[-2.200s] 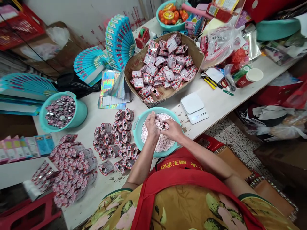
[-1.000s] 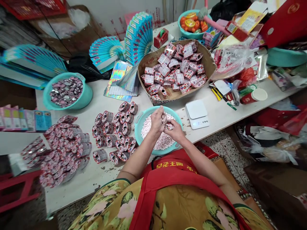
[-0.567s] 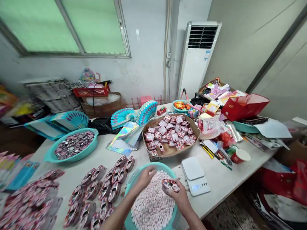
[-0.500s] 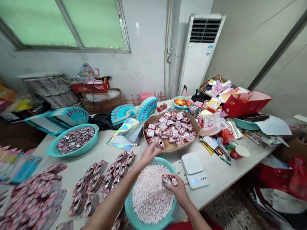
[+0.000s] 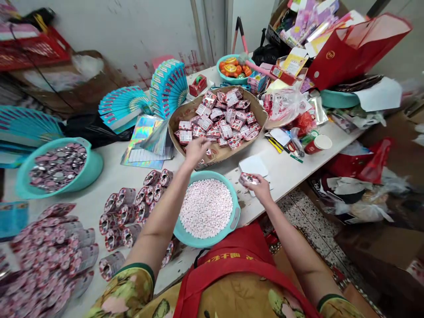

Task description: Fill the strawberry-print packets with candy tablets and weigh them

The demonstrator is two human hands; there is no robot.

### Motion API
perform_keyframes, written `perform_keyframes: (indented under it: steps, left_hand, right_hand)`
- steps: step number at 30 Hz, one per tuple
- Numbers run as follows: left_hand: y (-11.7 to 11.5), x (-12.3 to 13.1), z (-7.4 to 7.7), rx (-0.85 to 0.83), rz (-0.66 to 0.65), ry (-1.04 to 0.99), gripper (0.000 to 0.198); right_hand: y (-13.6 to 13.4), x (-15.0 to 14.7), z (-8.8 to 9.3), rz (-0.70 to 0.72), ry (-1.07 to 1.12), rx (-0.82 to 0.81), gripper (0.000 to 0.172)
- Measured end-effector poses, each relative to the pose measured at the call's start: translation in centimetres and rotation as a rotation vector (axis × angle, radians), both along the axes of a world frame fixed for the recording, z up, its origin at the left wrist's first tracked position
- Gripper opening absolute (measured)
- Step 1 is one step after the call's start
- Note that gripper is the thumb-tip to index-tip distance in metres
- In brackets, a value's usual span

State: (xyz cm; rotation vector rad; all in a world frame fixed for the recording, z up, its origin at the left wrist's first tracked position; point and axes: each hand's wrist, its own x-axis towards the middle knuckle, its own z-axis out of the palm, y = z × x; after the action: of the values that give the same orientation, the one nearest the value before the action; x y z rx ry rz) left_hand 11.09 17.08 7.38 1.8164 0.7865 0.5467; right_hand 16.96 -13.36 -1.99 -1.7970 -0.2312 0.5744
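My left hand (image 5: 198, 150) reaches over the front edge of a cut-down cardboard box (image 5: 175, 112) with its fingers curled together. Just below its fingertips is a small red-and-white packet (image 5: 208, 153); whether the fingers grip anything is hidden. Inside the box lie several printed packets (image 5: 226, 131). My right hand (image 5: 261, 187) pinches a small printed packet (image 5: 249, 179), held above the white scale (image 5: 253, 164) and partly covering it. Between my forearms stands a turquoise basin (image 5: 236, 216) full of small pale pink candies (image 5: 206, 206).
Rows of upright open packets (image 5: 127, 212) and a big pile of them (image 5: 56, 260) cover the left. Behind are a basin (image 5: 96, 165) of round shiny pieces and blue fanned cards (image 5: 168, 88). A paper cup (image 5: 319, 144) and pens (image 5: 276, 145) lie near the right edge.
The view has tipped downward. My right hand has carried its packet from above the candy basin rightward to the scale. My left hand stays by the cardboard box's front edge.
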Motion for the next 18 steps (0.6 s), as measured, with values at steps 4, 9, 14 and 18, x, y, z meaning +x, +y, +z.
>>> perform_keyframes:
  steps: [4,9,14,18]
  left_hand:
    - [-1.5,4.0,-5.0,0.328,-0.232,0.515,0.028]
    - [-3.2,12.8,-9.6,0.423,-0.328,0.635,0.043]
    - [-3.5,16.6,-12.3,0.467,-0.24,0.714,0.049]
    - [-2.0,15.4,-11.8,0.366,-0.308,0.667,0.019]
  right_hand:
    - [0.4,6.3,-3.1,-0.058,-0.208,-0.075,0.058]
    - [1.0,9.4,-6.2,-0.061,-0.279,-0.126,0.053]
    - [0.8,10.5,-7.5,0.021,-0.265,-0.125,0.052]
    - [-0.9,10.1,-5.8,-0.075,-0.331,-0.167,0.062]
